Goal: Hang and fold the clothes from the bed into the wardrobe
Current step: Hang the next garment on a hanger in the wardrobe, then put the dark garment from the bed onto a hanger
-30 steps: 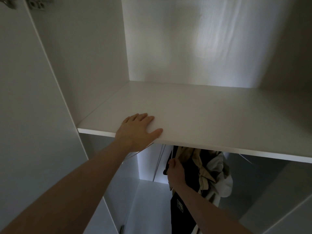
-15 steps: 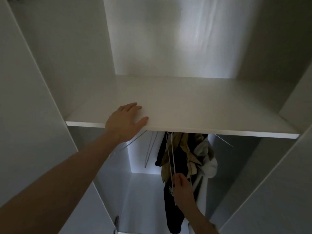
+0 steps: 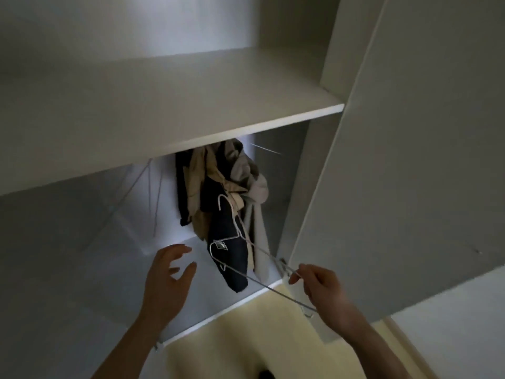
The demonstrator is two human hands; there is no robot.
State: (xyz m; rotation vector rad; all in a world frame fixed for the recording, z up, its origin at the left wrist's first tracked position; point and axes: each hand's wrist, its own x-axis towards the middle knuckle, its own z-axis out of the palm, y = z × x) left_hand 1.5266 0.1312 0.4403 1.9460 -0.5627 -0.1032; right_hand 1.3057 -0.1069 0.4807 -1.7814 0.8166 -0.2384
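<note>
We see the wardrobe [image 3: 410,160] from the front, its right door [image 3: 396,187] swung open toward us. The shelf [image 3: 191,105] runs across the upper part of the view w/ nothing on it that we can make out. Under the shelf, approx. mid-frame, hang the clothes [image 3: 218,192]: a dark garment in front, tan and pale grey ones bunched behind it, tops hidden by the shelf edge. To their left, a few thin bare hangers [image 3: 150,198] dangle at a slant; another wire pokes out to the right of the clothes.

Our right hand [image 3: 322,288] is near us, low right, pinching one end of a white wire hanger [image 3: 237,242] betw. thumb and fingers. That hanger carries no garment; its hook points up and far, in front of the dark garment, and its long bar slants down toward the hand.

Our left hand [image 3: 169,274] is near-left of the hanger, fingers spread wide and relaxed, holding nothing, apart from hanger and clothes. Below both arms lies pale yellow floor [image 3: 246,337].
</note>
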